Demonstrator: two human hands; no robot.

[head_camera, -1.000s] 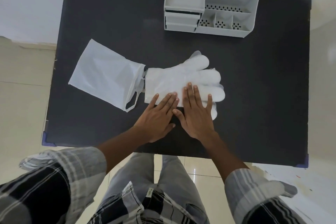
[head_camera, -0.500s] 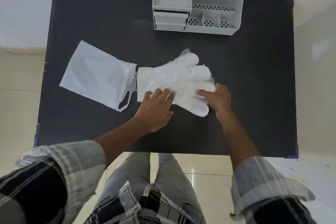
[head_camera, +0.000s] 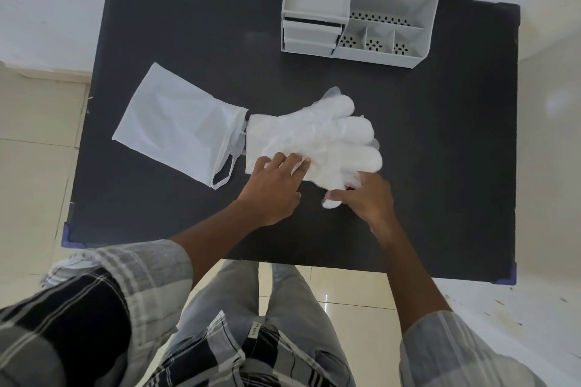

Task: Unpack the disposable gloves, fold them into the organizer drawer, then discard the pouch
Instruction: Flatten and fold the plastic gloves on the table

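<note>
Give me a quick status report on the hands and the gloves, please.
Left hand pressing flat on the gloves. Right hand pinching their near edge. Pouch lying beside the cuffs; organizer at the far edge. Nothing in the way.

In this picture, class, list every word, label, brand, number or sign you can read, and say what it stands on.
Small tag on the checked cloth at the person's lap: dark print, too small and blurred to read.
Pouch: no print visible.
Gloves: no print visible.
Organizer: no lettering, only punched hole patterns.
Nothing in this view can be read.
</note>
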